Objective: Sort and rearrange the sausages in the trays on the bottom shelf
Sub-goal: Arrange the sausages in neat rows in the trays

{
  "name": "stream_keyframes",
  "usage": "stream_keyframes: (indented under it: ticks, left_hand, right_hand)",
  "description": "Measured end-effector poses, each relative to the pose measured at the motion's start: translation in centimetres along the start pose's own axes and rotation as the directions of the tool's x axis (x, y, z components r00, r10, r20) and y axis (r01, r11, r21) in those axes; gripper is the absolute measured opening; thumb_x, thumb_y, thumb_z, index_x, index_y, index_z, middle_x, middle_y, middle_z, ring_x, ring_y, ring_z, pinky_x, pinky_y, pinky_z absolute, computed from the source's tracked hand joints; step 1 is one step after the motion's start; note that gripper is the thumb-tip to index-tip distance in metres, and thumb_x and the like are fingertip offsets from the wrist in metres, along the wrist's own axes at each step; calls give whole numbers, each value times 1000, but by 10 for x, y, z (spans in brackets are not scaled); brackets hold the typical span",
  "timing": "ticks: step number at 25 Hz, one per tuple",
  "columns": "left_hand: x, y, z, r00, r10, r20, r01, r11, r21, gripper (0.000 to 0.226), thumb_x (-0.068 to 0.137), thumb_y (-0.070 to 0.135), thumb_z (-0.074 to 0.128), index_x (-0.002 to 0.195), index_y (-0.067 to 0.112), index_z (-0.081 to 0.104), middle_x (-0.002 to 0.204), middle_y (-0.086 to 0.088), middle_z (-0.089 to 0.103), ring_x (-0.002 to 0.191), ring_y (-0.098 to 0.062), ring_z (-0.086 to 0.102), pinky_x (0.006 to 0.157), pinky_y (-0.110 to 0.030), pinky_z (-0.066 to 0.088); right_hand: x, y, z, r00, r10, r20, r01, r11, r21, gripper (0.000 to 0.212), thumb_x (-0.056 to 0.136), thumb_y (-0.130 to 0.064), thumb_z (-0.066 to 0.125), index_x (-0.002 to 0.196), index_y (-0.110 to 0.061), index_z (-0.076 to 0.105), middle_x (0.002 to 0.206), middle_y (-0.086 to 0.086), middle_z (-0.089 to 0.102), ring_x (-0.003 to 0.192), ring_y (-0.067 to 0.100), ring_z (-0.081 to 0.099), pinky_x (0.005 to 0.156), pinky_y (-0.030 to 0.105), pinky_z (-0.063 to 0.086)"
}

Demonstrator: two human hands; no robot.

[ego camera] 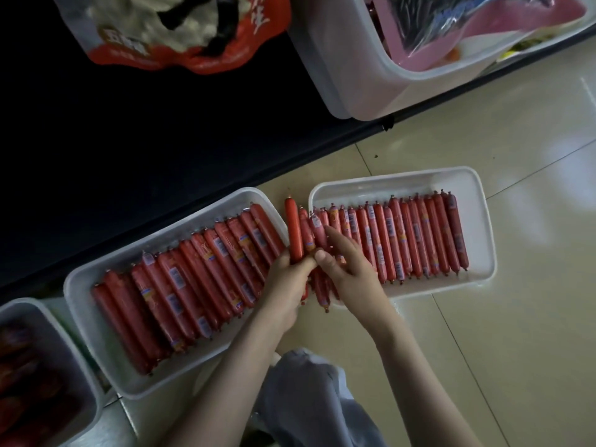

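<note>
Scene: seen from above, a person crouches over two white trays on a tiled floor, beside a dark shelf.
Left tray point(84, 285): filled with a slanted row of red sausages, packed side by side.
Right tray point(483, 221): holds a neat row across it; its left end is loose where the hands work.
Bundle point(294, 230): a few sausages held upright over the gap between the trays, some crossing the right tray's left rim.
Left hand point(283, 285): fingers are curled round the bundle's lower half.
Right hand point(348, 272): the thumb presses the bundle and the fingers lie over its right side, so it seems to pinch them.
Step in hand: probably squaring the bundle before laying it at the end of a row.
Doing it well: level the ends first, turn the sausages parallel to the row, lower them together, then push them snug against their neighbours.
Risk: the casings look slick, so one could slip to the floor.
Nearby: a third tray point(42, 312) lies at the lower left.
</note>
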State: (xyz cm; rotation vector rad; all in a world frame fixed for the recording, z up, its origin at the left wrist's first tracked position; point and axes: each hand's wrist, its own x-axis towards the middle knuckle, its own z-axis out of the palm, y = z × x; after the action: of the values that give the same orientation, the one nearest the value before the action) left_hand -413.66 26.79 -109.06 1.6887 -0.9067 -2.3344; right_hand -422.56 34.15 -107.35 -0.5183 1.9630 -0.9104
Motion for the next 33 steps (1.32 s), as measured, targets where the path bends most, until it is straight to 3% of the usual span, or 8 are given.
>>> stream_keyframes:
  ticks: [7,10,13,15,21,26,30,33]
  left_hand:
    - [7,-2,10,995,8,100,-12,999,39,14,89,20,66,103,23,66,91,-1,73,86,-18,70,78,-39,57]
    - [9,-2,8,998,55,15,-55,998,-14,10,94,15,58,102,20,61,84,-3,73,72,-17,71,67,-33,58]
    - [7,-2,6,998,66,12,-66,998,-12,9,95,15,57,101,21,59,83,-5,72,66,-16,69,66,-35,57]
    - [6,-3,6,995,89,43,-90,996,28,13,96,13,55,101,24,58,85,-3,72,68,-15,69,69,-35,57]
    - [6,-9,7,975,44,216,-62,995,76,27,77,36,62,103,41,65,108,4,71,101,-13,67,88,-39,54]
    - [8,-6,16,958,66,278,-134,963,233,40,85,32,55,125,30,54,116,-3,66,110,-21,63,98,-43,48]
    - [4,-9,35,902,317,295,-372,218,903,71,100,27,42,153,16,-4,110,-16,67,95,-31,67,69,-35,46]
    - [3,-14,45,805,458,376,-334,-175,926,79,91,26,55,153,13,9,88,-7,72,77,-22,68,57,-28,37]
  right_hand:
    - [16,11,-34,994,88,-64,-75,980,182,31,94,-8,55,122,-20,60,111,0,66,105,14,63,98,39,49]
    - [33,29,-36,960,49,-275,-75,994,-84,40,92,-7,54,132,-16,54,121,3,59,109,16,58,100,37,46]
    - [33,38,-24,987,-77,-139,33,956,-291,50,92,2,49,139,-17,47,124,1,50,114,17,52,97,20,43]
    - [25,44,-20,983,-151,-102,114,946,-303,50,90,3,50,134,-19,52,122,0,54,113,20,53,98,33,46]
    - [0,9,-12,998,-64,28,60,991,120,40,89,-30,57,127,-40,49,130,-10,55,121,3,51,102,27,43]
    - [4,8,-23,1000,13,12,-16,956,294,40,94,-3,53,118,-34,58,107,-15,69,107,2,61,89,19,49]
    - [10,21,-22,990,91,-109,-77,989,125,46,90,10,46,117,-25,59,94,0,69,62,-1,60,54,19,47]
    - [15,25,-27,994,62,-86,-65,997,-29,47,90,5,52,128,-22,53,99,2,66,64,-2,59,51,20,48]
